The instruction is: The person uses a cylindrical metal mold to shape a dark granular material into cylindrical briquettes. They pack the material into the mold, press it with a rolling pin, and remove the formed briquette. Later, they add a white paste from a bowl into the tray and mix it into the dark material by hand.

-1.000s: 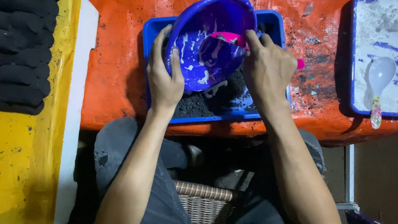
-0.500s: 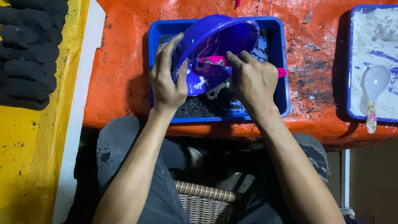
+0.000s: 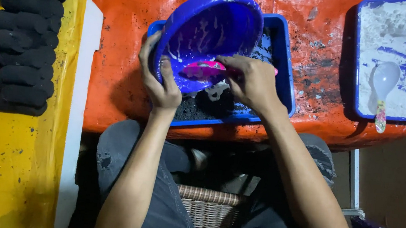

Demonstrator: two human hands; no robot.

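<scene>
My left hand (image 3: 159, 78) grips the rim of a purple plastic bowl (image 3: 215, 32) and holds it tilted toward me over a blue tray (image 3: 285, 72). White streaks run down the bowl's inside. My right hand (image 3: 252, 81) holds a pink spoon (image 3: 202, 71) against the bowl's lower inner wall. Black powder with a white blob (image 3: 214, 98) lies in the tray under the bowl.
The tray sits on an orange-covered table (image 3: 119, 62). At right, another blue tray (image 3: 404, 53) holds white powder and a pale spoon (image 3: 384, 86). Several black rolled pieces (image 3: 23, 44) lie on a yellow surface at left. A wicker basket (image 3: 209, 212) stands between my knees.
The bowl has tipped further toward me. My right hand has moved the pink spoon down to the bowl's lower wall, and white paste has dropped onto the black powder.
</scene>
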